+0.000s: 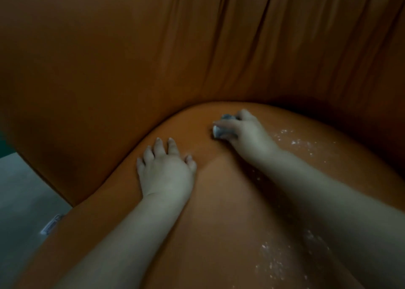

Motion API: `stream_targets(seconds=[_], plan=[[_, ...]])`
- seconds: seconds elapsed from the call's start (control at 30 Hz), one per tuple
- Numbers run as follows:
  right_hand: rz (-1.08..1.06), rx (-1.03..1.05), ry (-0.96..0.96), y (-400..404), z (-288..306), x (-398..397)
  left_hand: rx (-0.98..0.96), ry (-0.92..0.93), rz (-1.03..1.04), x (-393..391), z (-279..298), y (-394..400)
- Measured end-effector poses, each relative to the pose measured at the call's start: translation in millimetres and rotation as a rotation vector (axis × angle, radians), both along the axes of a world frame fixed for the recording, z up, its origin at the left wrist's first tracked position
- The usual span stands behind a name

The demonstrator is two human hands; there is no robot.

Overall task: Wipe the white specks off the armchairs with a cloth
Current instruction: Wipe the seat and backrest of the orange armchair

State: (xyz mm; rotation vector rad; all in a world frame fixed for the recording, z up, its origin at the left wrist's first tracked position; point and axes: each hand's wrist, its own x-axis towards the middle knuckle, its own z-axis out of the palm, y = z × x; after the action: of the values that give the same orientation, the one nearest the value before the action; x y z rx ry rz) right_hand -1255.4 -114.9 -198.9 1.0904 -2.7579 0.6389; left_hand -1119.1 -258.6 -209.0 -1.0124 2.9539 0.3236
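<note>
An orange armchair fills the view, with its rounded seat cushion (219, 201) in front and the pleated backrest (197, 47) behind. My right hand (245, 133) grips a small bunched grey cloth (221, 131) and presses it on the seat near the back. My left hand (166, 166) rests flat on the seat's left part, fingers spread. White specks (302, 144) lie on the seat to the right of my right hand, and more white specks (276, 262) lie near the front between my forearms.
A pale floor (19, 190) shows at the lower left beside the chair. A small white tag (51, 224) hangs at the seat's left edge. The backrest curves round the seat on the left and right.
</note>
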Motion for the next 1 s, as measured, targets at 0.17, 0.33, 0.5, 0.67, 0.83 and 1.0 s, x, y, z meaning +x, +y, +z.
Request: stream_targets(seconds=[0.17, 0.33, 0.5, 0.67, 0.83, 1.0], plan=[[-0.293, -0.088, -0.083, 33, 1, -26, 0.025, -0.055, -0.041, -3, 5, -7], [-0.063, -0.188, -0.049, 26, -14, 11, -0.022, 0.101, -0.296, -19, 6, 21], [-0.359, -0.140, -0.064, 50, -2, -55, -0.033, 0.136, -0.337, -34, -7, 33], [-0.221, -0.140, -0.162, 30, -1, -57, -0.066, 0.178, -0.338, -31, -16, 35], [-0.179, -0.093, -0.099, 48, -3, -61, -0.086, 0.211, -0.326, -31, -22, 38], [-0.304, -0.113, -0.173, 27, 2, -94, -0.093, 0.216, -0.322, -32, -26, 39]])
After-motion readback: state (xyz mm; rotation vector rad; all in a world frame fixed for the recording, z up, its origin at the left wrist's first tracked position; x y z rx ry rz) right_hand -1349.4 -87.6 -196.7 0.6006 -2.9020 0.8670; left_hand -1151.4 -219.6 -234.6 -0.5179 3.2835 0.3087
